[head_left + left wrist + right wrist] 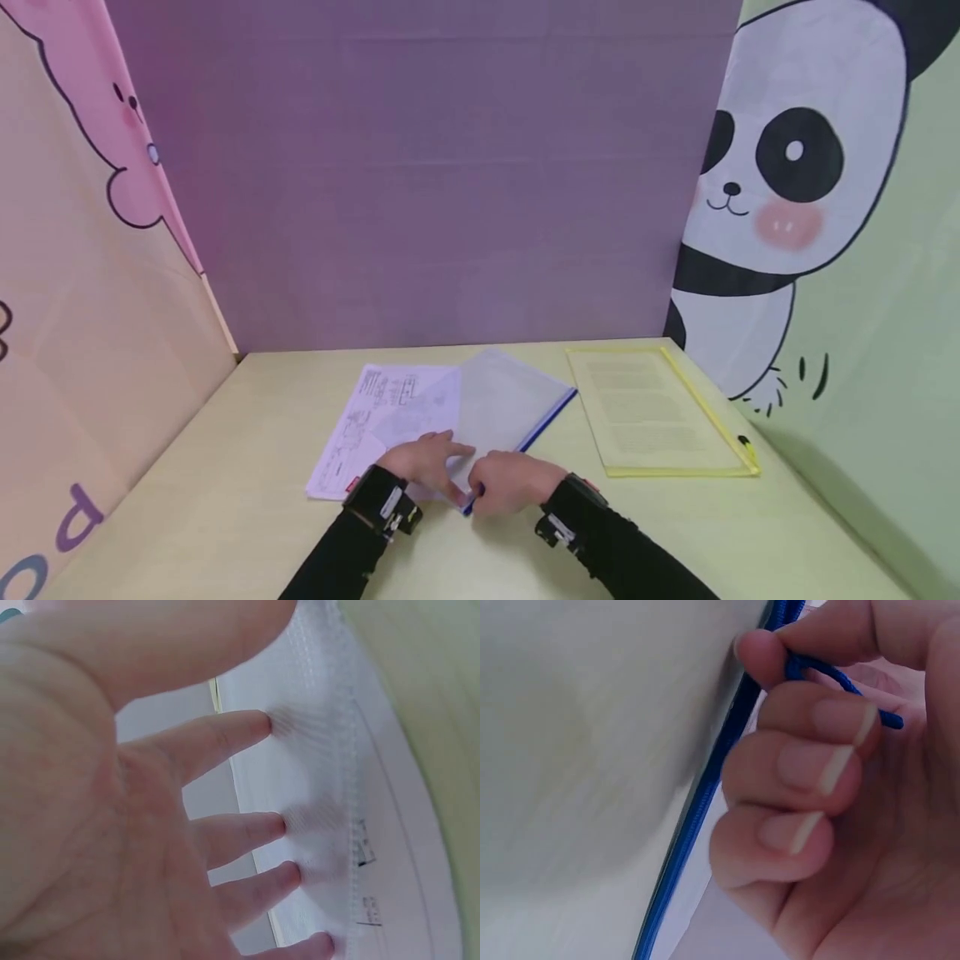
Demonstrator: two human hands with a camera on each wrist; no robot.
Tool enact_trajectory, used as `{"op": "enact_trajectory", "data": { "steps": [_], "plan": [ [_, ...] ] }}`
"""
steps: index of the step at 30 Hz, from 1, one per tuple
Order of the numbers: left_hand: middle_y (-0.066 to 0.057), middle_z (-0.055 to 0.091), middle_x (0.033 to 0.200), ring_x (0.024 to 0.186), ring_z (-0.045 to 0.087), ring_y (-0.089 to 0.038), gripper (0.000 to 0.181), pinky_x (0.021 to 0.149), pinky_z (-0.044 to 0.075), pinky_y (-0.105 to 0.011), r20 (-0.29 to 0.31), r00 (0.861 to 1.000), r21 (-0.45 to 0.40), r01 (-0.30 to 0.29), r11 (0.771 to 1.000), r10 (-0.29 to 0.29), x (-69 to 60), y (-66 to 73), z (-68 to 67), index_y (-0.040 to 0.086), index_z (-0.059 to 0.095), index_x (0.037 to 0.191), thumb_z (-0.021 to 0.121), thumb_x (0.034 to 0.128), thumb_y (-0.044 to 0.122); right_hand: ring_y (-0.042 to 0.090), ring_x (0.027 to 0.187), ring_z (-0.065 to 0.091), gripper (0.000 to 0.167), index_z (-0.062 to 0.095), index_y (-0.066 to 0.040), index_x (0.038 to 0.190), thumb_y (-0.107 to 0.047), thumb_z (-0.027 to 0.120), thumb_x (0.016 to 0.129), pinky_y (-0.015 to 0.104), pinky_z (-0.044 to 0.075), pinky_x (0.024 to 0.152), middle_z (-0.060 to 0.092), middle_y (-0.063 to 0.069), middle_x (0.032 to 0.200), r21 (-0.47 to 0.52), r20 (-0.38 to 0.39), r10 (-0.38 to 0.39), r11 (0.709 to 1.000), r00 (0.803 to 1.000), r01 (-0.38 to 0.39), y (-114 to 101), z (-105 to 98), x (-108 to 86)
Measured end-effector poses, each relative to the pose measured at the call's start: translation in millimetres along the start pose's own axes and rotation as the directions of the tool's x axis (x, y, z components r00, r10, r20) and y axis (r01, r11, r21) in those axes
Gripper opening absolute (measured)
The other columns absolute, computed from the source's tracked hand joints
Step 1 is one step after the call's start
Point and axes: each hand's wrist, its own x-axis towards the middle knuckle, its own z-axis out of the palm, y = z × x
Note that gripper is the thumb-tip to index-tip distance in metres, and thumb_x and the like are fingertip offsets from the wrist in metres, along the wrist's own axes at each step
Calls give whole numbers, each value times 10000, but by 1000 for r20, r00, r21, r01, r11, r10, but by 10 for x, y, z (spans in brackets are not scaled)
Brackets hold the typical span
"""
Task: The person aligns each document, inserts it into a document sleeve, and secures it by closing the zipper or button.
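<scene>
One clear pouch [498, 396] lies slantwise near mid-table, its blue zip [550, 420] along the right side and its left part overlapping a printed sheet [352, 442]. Whether any of the sheet is inside cannot be told. The likeliest trouble is a jam: the pouch looks thin and limp, so a tug on the zip could bunch the film beside it or catch a fold. Should the left hand [427, 462] press too lightly, the whole pouch might slide along the table [225, 467] with the pull [838, 675]; pressed too hard, it could crease the sheet. The cord is slim, and might slip from a pinch if drawn at an angle.

The left hand is spread wide and grips nothing; its straight fingers touch the pouch at their tips. The right hand [513, 482] is closed small at the zip's near end, thumb and forefinger pinching the pull with no visible gap, the other fingers curled in. A yellow pouch [645, 408] lies apart, to the right.
</scene>
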Motion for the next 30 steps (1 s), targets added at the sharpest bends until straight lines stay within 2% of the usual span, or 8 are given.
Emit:
{"op": "enact_trajectory", "data": {
  "steps": [5, 11, 24, 30],
  "plan": [
    [-212, 386, 1571, 1433, 358, -422, 847, 1119, 325, -621, -9, 1000, 32, 21, 999, -21, -6, 16, 9, 216, 564, 1464, 893, 722, 458, 58, 519, 415, 192, 602, -206, 703, -157, 707, 856, 223, 341, 500, 444, -110, 592, 3, -12, 2, 1000, 1000, -2, 75, -28, -10],
    [-211, 418, 1546, 1399, 404, -419, 833, 1096, 356, -616, -15, 1000, 52, 25, 998, -24, -3, 25, 19, 214, 569, 1458, 892, 727, 448, 66, 573, 456, 145, 620, -179, 734, -137, 691, 853, 231, 376, 537, 499, -96, 649, 9, -37, 25, 1000, 999, -25, 157, -69, -29],
    [-205, 409, 1559, 1416, 384, -415, 810, 1108, 337, -614, -13, 1000, 11, 25, 1000, -25, -10, 39, 4, 209, 571, 1456, 890, 741, 420, 81, 604, 495, 86, 666, -173, 786, -148, 688, 865, 247, 426, 554, 552, -74, 693, 56, -50, 51, 997, 997, -49, 218, -124, -60],
    [-204, 430, 1543, 1384, 420, -402, 797, 1078, 374, -586, -17, 1000, 14, 24, 1000, -24, -32, 58, 2, 211, 578, 1450, 887, 745, 413, 67, 569, 450, 174, 621, -169, 719, -144, 684, 879, 228, 378, 532, 480, -87, 639, 60, -73, 26, 998, 997, -22, 274, -131, -52]
  ]
}}
